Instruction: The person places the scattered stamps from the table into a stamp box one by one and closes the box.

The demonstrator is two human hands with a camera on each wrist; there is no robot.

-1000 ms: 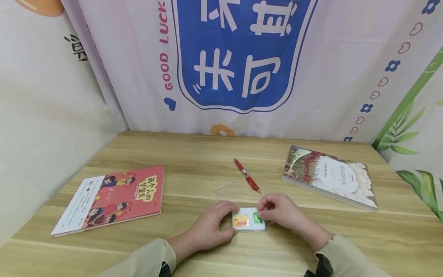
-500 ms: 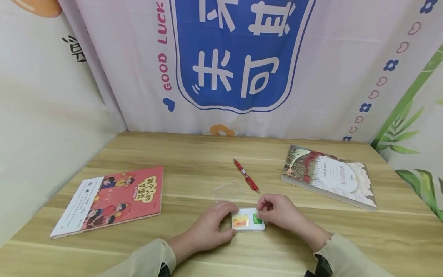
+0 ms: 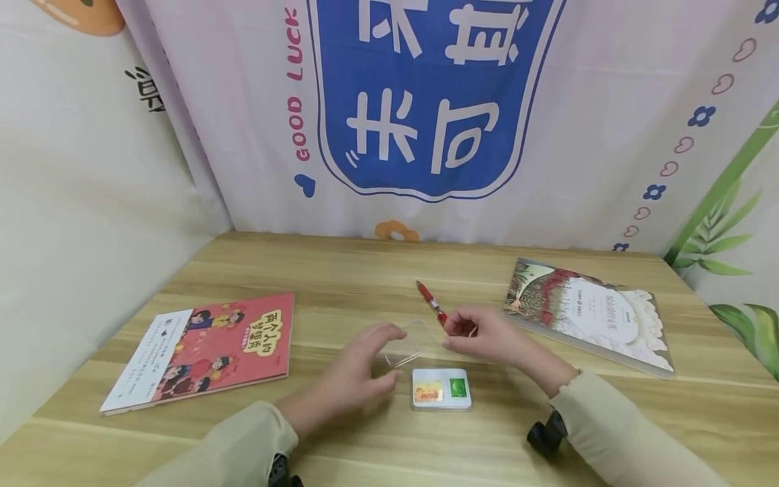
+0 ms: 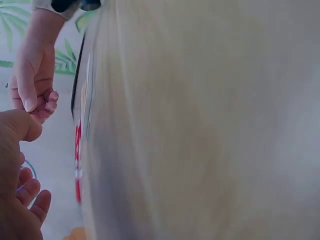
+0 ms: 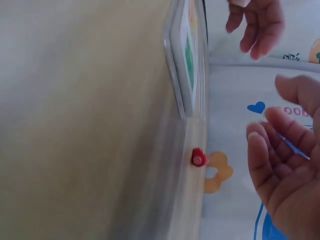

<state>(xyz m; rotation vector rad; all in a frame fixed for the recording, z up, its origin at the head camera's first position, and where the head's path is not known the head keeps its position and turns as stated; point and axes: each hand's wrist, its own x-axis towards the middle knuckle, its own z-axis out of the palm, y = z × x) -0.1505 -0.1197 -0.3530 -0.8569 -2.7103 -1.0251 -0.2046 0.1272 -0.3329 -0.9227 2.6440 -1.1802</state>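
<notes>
A white, card-sized case (image 3: pixel 441 399) lies on the table, with a yellow-orange picture (image 3: pixel 429 391) and a green sticker (image 3: pixel 458 387) on its face. Just beyond it is a clear plastic lid (image 3: pixel 406 343). My left hand (image 3: pixel 356 372) hovers at the lid's left side, thumb and fingers apart, its fingertips overlapping the lid in the head view. My right hand (image 3: pixel 489 338) is raised to the lid's right, fingers loosely bent with nothing between them. It covers the lower end of a red pen (image 3: pixel 429 294). In the right wrist view, both hands (image 5: pixel 290 155) show bare fingers above the table.
A red picture book (image 3: pixel 225 345) lies at the left of the table, and a book with a white-and-brown cover (image 3: pixel 584 311) at the right. Behind the wooden table (image 3: pixel 341 264) hangs a printed curtain (image 3: pixel 255 169).
Both hands have come off the white case and moved away from me, left hand to the clear lid, right hand up over the pen's end. The case now lies untouched.
</notes>
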